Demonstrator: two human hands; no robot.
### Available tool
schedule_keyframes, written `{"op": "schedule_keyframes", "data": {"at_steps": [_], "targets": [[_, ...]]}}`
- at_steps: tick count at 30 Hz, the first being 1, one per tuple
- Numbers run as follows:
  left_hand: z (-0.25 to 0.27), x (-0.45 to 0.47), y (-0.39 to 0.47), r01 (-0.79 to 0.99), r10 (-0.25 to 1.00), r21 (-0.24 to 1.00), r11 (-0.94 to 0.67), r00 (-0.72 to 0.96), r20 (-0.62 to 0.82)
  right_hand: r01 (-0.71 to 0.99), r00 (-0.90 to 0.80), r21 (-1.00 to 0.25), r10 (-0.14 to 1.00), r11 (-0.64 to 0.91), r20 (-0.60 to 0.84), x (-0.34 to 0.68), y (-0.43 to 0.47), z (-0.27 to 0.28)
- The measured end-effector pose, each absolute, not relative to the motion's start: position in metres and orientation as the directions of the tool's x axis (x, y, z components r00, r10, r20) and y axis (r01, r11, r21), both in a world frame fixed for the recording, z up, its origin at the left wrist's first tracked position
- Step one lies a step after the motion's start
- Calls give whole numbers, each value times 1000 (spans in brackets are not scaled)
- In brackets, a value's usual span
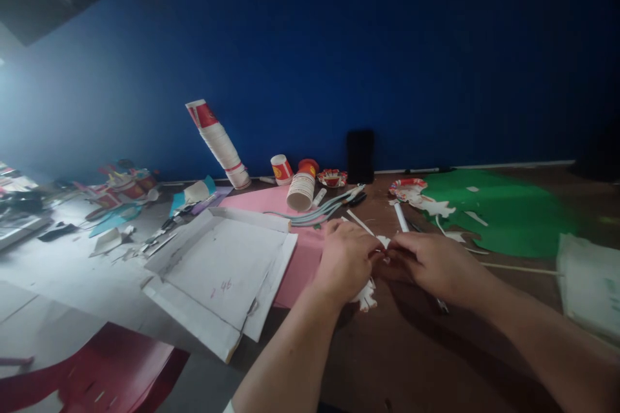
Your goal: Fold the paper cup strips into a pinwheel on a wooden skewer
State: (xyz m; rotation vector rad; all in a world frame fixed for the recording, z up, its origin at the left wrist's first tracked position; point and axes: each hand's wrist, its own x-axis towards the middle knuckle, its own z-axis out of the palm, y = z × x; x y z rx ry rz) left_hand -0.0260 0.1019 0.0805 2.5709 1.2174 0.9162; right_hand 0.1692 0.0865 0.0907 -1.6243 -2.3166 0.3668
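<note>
Close together over the brown table, my left hand (346, 258) and my right hand (436, 264) pinch a small white paper piece (384, 241) between their fingertips. Most of that piece is hidden by the fingers. Below my left hand shows a white scalloped paper cutout (367, 298); whether it joins the pinched piece I cannot tell. Just beyond the fingers lie a white paper strip (361, 222) and a white stick-like roll (401, 217). A slim dark tool with a metallic tip (442, 305) lies partly under my right hand.
Left stands a shallow white box lid (217, 264) on pink paper (305, 258). Behind are a leaning paper-cup stack (220, 148), a lying cup stack (301, 191) and grey-blue cables (324, 211). Green paper (513, 219) and a whitish bag (588, 281) lie right. A red chair (116, 368) is front left.
</note>
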Motion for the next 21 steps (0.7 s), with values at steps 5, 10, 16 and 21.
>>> {"op": "schedule_keyframes", "data": {"at_steps": [5, 10, 16, 21], "targets": [[79, -26, 103, 641, 718, 349, -684, 505, 479, 877, -363, -287, 923, 386, 131, 170, 85, 91], [77, -27, 103, 633, 704, 339, -696, 509, 495, 872, -406, -234, 902, 430, 143, 172, 85, 89], [76, -26, 104, 642, 720, 351, -681, 500, 481, 874, -413, -214, 899, 437, 146, 172, 86, 88], [77, -27, 105, 639, 725, 361, -679, 506, 468, 878, -398, -248, 912, 409, 99, 169, 85, 90]]}}
